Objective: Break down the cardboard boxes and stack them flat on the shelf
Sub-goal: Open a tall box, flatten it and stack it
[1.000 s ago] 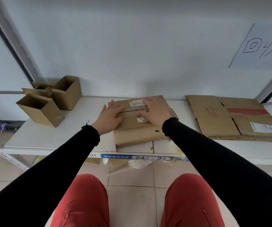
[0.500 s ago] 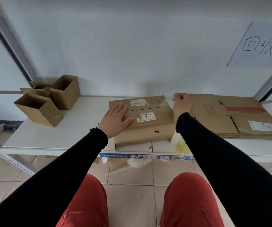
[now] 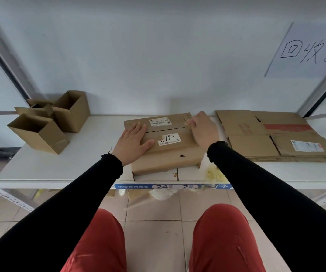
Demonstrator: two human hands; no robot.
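Note:
A closed brown cardboard box (image 3: 168, 161) with two white labels on top sits in the middle of the white shelf (image 3: 69, 163). My left hand (image 3: 132, 142) lies flat on the left part of its top, fingers spread. My right hand (image 3: 203, 130) rests on the right end of the top, its fingers curled at the seam between the flaps. The back of that hand hides whether the fingers pinch tape or a flap. A stack of flattened cardboard boxes (image 3: 276, 142) lies on the shelf just right of that hand.
Three small open boxes (image 3: 40, 134) stand clustered at the shelf's left end. A crumpled wad of yellowish tape (image 3: 215, 173) lies at the front edge under my right forearm. The wall is close behind, with a handwritten paper sign (image 3: 311, 52). Slanted shelf struts frame both sides.
My right hand left the middle of the box top, swung right with something translucent, and is now back at the top's right end. My left hand slid slightly left, still flat.

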